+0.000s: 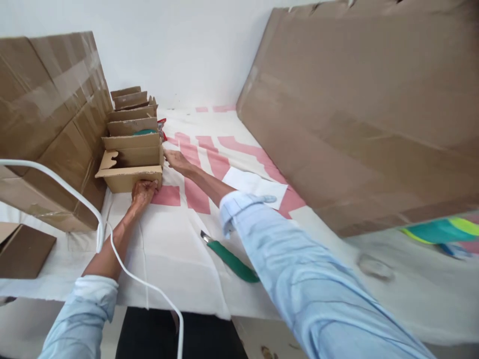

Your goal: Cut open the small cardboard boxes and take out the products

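Observation:
An open-topped small cardboard box stands at the front of a row of similar boxes on the cloth-covered table. My left hand is closed against the lower front of this box, its fingers bent at the front right corner. At the box's right side, my right hand grips the edge, with its fingertips partly hidden. The box's flaps are up and its inside looks dark. Behind it, more open boxes stand close together, one with something teal inside. A red-edged packet shows beside them.
Large cardboard cartons stand at left and right. A green utility knife, blade tip showing, lies near my right forearm. White paper lies on the cloth. A white cable crosses my left forearm. A brown box sits front left.

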Motion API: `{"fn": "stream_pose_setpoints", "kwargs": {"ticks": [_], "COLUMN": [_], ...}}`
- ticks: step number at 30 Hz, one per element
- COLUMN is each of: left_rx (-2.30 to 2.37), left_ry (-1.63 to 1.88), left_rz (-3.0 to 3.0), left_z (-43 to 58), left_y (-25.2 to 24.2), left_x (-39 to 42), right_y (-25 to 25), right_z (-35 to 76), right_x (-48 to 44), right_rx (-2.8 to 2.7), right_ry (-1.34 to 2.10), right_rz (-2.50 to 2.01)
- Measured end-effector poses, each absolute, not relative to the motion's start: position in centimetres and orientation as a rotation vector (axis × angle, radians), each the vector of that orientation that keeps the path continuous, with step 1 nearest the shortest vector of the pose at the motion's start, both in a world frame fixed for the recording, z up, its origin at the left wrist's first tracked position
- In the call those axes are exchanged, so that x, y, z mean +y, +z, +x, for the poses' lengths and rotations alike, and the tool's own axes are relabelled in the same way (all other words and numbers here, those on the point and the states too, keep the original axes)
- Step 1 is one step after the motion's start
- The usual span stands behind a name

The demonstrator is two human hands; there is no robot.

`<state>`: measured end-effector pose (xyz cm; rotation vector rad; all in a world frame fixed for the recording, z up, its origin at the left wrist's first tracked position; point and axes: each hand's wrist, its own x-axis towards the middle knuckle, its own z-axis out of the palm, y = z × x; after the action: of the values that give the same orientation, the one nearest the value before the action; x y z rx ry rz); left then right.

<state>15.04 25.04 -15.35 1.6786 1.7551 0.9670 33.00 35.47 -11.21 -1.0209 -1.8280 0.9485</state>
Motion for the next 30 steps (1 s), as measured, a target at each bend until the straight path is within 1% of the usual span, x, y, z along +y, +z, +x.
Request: {"fn": "stream_pose_setpoints", "kwargs": {"ticks": [3, 6, 10, 13, 18, 23, 30], "left_rx": [1.740, 1.696, 1.693, 1.729, 1.804, 1.890, 1.998], "left_ry": [0.952, 0.899, 0.835, 0.807, 0.807, 0.833, 0.787], "left_rz": [1.728, 1.807, 1.866, 1.893, 1.941, 1.970, 2.023], "left_z": [15.1, 15.0, 14.2, 13.1, 11.7, 11.2, 13.4], "left_y": [-14.8, -14.0, -13.5, -13.5, -13.7, -14.4, -17.1], "left_x": [24.3, 22.2, 18.2, 14.7, 8.9, 4.1, -3.4], "right_y": [-11.0, -12.3, -16.3, -19.9, -24.0, -24.8, -24.3], "right_z": [35.7, 39.1, 43.6, 45.9, 47.0, 46.4, 46.1], "right_x": [29.1, 21.1, 11.5, 7.0, 4.2, 3.7, 3.5], "right_rx": [-1.944, -1.958, -2.057, -2.123, -2.091, -2.031, -1.996], "right_ry": [0.848, 0.751, 0.533, 0.380, 0.099, -0.118, -0.069], "right_rz": [-1.047, -1.127, -1.326, -1.415, -1.431, -1.434, -1.512]}}
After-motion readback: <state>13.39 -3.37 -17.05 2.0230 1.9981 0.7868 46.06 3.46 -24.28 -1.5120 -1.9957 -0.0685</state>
